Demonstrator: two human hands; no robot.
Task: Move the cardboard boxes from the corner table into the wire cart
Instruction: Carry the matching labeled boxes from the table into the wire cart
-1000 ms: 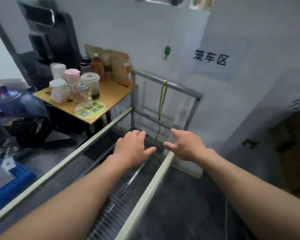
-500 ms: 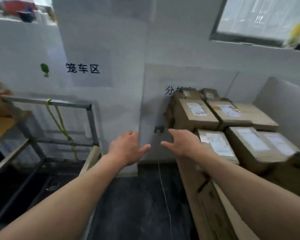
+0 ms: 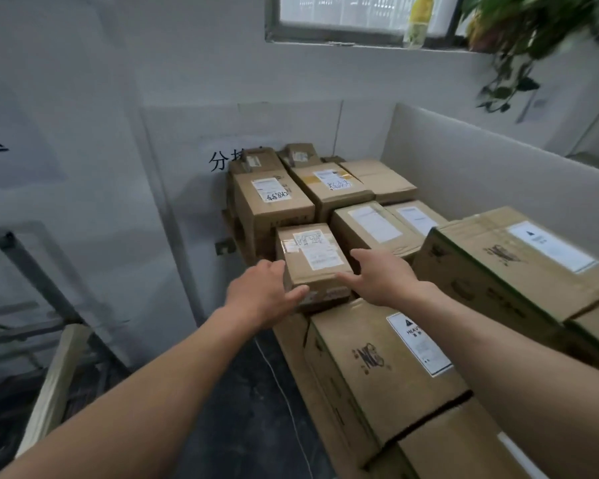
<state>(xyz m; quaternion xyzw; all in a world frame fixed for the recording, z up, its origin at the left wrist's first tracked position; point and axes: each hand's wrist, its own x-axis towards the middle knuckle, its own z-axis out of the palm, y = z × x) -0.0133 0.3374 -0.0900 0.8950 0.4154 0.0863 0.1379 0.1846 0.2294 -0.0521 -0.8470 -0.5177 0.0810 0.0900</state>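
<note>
Hands first: your left hand (image 3: pixel 263 293) and right hand (image 3: pixel 382 276) reach forward with fingers spread and relaxed, one at each side of a small cardboard box (image 3: pixel 313 261), and neither grips it. Your left thumb lies over its near left corner and your right thumb is at its near right edge; whether they press on the cardboard cannot be told. That small box, white labels on top, sits among the other cardboard boxes (image 3: pixel 329 191) stacked in the corner, just behind a long box (image 3: pixel 370 361) with a warning label. To your left is the wire cart (image 3: pixel 32 271), well apart from the stack and only partly in view. A white cable (image 3: pixel 284 392) runs across the dark floor between them.
</note>
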